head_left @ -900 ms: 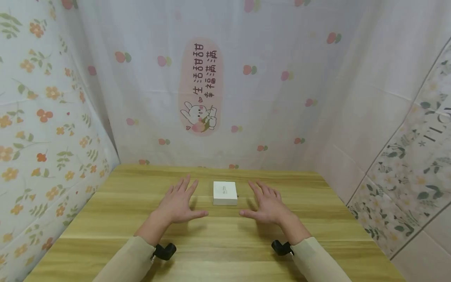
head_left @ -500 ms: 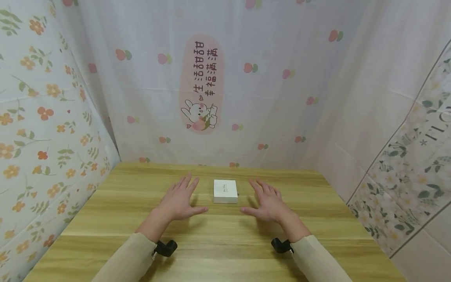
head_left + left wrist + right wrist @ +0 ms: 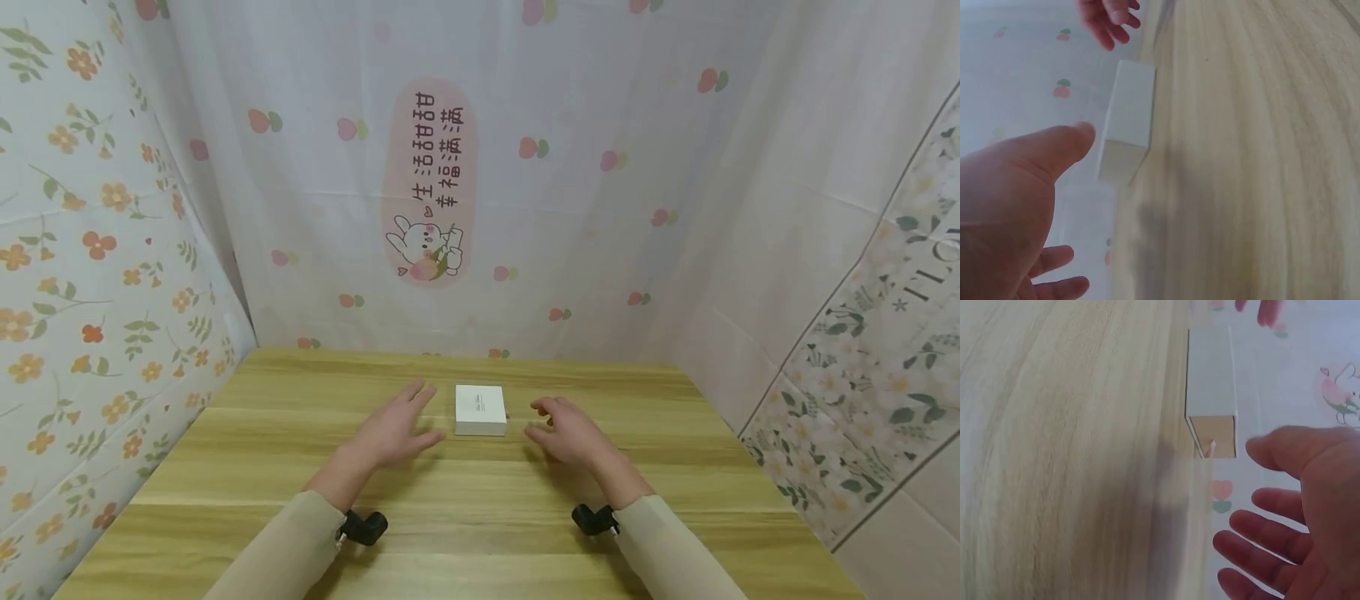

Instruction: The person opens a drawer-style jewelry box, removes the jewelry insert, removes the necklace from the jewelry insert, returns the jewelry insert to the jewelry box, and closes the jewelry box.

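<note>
A small white box (image 3: 480,404) with fine dark print on its lid lies flat on the wooden table. To its left, my left hand (image 3: 392,432) hovers with thumb and fingers spread, touching nothing. On the other side my right hand (image 3: 572,433) is held apart from the box, its fingers loosely bent and holding nothing. The right wrist view reveals a tan end face with a small pale pull tab (image 3: 1212,448) on the box's right side. In the left wrist view the box's plain white end (image 3: 1121,164) faces the left thumb.
The wooden table (image 3: 480,517) ends at a white curtain (image 3: 585,233) with fruit prints behind the box. Floral cloth (image 3: 97,275) hangs on the left, and patterned sheets (image 3: 847,358) hang on the right. Black wrist devices (image 3: 365,527) sit at both cuffs.
My left hand has shifted slightly right, toward the box. The right hand's fingers have bent more and its thumb has drawn a little away from the box. The box stays in place.
</note>
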`<state>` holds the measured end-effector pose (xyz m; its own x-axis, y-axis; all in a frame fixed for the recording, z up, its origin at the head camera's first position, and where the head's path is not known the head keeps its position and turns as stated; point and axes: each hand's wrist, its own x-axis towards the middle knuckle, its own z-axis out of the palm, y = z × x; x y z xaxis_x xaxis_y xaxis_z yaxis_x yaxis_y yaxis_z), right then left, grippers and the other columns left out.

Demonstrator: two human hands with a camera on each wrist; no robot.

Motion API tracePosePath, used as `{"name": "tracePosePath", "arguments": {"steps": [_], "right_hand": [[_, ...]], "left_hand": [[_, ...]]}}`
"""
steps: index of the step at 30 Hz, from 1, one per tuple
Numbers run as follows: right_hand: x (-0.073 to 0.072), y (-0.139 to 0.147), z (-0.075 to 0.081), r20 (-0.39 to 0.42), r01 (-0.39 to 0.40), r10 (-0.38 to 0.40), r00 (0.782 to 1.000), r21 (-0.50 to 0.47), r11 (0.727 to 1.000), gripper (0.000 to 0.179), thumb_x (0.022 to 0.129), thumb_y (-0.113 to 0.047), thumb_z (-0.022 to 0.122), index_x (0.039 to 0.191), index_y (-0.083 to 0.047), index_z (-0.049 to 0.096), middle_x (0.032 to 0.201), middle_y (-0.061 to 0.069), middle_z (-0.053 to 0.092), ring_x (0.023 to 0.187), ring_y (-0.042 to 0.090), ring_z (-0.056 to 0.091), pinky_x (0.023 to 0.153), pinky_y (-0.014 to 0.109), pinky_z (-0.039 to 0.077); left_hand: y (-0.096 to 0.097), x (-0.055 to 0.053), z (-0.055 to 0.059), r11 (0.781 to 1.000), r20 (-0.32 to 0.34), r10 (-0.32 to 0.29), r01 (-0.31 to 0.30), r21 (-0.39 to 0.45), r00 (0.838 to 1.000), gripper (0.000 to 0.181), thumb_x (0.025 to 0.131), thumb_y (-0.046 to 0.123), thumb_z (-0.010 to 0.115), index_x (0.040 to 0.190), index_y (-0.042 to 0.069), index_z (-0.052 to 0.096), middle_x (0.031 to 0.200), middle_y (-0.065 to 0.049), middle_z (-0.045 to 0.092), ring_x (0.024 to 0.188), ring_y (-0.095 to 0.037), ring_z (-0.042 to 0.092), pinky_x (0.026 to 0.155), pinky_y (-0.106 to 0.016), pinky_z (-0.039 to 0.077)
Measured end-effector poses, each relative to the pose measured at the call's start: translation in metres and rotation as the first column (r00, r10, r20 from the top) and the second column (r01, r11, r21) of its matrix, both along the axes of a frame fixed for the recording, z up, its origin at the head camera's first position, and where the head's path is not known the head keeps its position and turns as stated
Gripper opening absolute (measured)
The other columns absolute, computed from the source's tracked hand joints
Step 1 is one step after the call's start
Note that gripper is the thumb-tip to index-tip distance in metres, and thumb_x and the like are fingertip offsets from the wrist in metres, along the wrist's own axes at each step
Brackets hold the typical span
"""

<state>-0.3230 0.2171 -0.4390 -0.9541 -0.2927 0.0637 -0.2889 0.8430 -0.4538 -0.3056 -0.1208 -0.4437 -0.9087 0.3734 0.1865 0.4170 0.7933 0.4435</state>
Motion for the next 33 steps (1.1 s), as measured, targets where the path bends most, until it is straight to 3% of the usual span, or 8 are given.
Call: {"name": "tracePosePath", "arguments": {"steps": [5,15,27,33], "right_hand": [[-0.009,-0.003,-0.005,0.0,0.009,-0.009,1.0,-0.043,0.999,0.044,0.108,-0.026,0.071,0.145,-0.003,0.066,0.138,0.015,0.07,0.118,0.031,0.072,0.103,0.054,0.062],[-0.018,-0.016,-0.013,0.014,0.007,-0.005,1.0,-0.106,0.994,0.044,0.107,-0.023,0.072,0.144,-0.001,0.066,0.131,0.016,0.075,0.114,0.033,0.074,0.103,0.055,0.062],[-0.032,-0.029,-0.019,-0.02,-0.004,0.001,1.0,-0.142,0.99,0.035,0.106,-0.016,0.071,0.137,0.001,0.07,0.127,0.016,0.077,0.114,0.036,0.076,0.103,0.053,0.063],[-0.038,-0.036,-0.025,0.0,0.038,-0.038,0.999,-0.182,0.983,0.029,0.107,-0.016,0.072,0.132,-0.002,0.074,0.124,0.014,0.078,0.113,0.033,0.077,0.101,0.05,0.064]], "left_hand": [[0.011,-0.007,-0.007,0.999,-0.001,-0.031,0.031,0.029,1.0,0.072,0.106,0.029,0.076,0.165,0.002,0.047,0.173,-0.027,0.04,0.154,-0.049,0.049,0.123,-0.064,0.047],[0.038,-0.022,-0.023,0.997,0.009,-0.06,0.059,0.045,0.998,0.069,0.107,0.031,0.074,0.166,0.006,0.047,0.176,-0.022,0.037,0.16,-0.043,0.044,0.128,-0.058,0.044],[0.052,-0.024,-0.028,0.997,-0.021,-0.077,0.077,0.008,0.997,0.06,0.11,0.028,0.07,0.162,0.006,0.053,0.175,-0.019,0.041,0.158,-0.041,0.048,0.126,-0.056,0.047],[0.054,-0.024,-0.032,0.995,-0.047,-0.095,0.095,0.0,0.994,0.052,0.11,0.021,0.068,0.158,0.005,0.058,0.171,-0.02,0.047,0.153,-0.043,0.053,0.125,-0.056,0.048]]}}
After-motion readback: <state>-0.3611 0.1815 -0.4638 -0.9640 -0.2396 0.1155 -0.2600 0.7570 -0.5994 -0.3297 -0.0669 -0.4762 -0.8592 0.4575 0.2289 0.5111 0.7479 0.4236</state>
